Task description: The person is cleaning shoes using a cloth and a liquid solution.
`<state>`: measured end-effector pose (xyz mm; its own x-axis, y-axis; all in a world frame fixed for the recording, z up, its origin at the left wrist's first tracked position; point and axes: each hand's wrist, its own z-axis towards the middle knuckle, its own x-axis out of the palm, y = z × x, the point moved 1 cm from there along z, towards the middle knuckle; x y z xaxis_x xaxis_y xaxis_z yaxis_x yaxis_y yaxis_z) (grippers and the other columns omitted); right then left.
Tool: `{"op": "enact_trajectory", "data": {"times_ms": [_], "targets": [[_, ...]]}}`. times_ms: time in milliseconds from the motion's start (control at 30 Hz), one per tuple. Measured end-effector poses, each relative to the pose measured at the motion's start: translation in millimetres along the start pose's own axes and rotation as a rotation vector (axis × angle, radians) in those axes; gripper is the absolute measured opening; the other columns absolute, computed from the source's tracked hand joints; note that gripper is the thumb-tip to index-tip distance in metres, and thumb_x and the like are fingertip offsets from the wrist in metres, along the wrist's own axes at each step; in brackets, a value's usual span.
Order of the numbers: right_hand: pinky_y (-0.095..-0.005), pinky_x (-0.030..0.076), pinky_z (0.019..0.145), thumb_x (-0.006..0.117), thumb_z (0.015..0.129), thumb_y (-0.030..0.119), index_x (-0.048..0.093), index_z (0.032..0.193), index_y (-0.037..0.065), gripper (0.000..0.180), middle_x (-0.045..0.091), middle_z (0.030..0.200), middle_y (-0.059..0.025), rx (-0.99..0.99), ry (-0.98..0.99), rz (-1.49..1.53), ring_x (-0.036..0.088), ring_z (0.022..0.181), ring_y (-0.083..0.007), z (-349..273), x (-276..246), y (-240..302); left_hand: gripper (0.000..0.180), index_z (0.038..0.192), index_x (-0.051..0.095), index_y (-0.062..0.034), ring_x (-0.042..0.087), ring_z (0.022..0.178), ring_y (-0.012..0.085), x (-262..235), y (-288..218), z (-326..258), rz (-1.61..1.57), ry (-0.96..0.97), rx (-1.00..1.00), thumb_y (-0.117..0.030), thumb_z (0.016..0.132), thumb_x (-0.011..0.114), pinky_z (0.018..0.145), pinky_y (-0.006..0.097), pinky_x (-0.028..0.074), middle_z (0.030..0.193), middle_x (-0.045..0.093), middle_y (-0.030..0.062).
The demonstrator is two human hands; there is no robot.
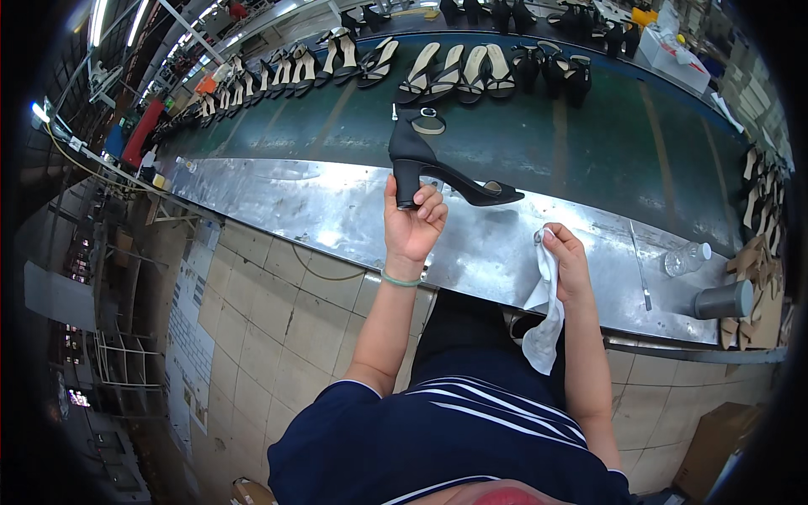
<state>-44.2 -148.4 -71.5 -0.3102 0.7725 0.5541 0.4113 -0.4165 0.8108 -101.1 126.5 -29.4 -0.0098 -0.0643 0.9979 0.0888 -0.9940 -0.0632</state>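
Observation:
A black high-heeled shoe [414, 150] with a pointed toe and a buckled ankle strap is held up over the metal table edge. My left hand [411, 220] grips it by its block heel, fingers wrapped round the lower end, and the toe points right. In my right hand [568, 261] a white cloth [544, 316] is pinched at its top. The cloth hangs down past the table's front edge, apart from the shoe.
Behind the metal ledge [278, 189] runs a green conveyor belt [589, 160] with rows of black sandals [454, 74]. A thin metal tool [640, 268], a clear plastic bottle [686, 259] and a grey cylindrical container [724, 300] are on the right. Tan shoes [762, 290] stand beyond them.

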Motion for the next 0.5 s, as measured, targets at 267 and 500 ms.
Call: {"op": "enact_trajectory", "data": {"times_ms": [267, 500], "targets": [[-0.0197, 0.049, 0.067, 0.065, 0.096, 0.012, 0.065, 0.104, 0.005, 0.011, 0.067, 0.089, 0.001, 0.074, -0.075, 0.059, 0.061, 0.074, -0.0052, 3.4, -21.1, -20.9, 0.047, 0.088, 0.054, -0.003, 0.038, 0.06, 0.0134, -7.1, -12.1, -1.6, -0.096, -0.038, 0.063, -0.049, 0.095, 0.06, 0.058, 0.028, 0.032, 0.07, 0.045, 0.0021], [-0.0202, 0.049, 0.058, 0.063, 0.097, 0.014, 0.065, 0.103, 0.006, 0.01, 0.065, 0.083, 0.0014, 0.162, -0.073, 0.093, 0.059, 0.066, -0.0058, 0.9, -29.8, -39.9, 0.046, 0.088, 0.053, -0.0026, 0.037, 0.06, 0.0131, -16.4, -17.1, -0.4, -0.102, -0.053, 0.08, -0.048, 0.095, 0.06, 0.059, 0.028, 0.031, 0.07, 0.044, 0.0019]]}}
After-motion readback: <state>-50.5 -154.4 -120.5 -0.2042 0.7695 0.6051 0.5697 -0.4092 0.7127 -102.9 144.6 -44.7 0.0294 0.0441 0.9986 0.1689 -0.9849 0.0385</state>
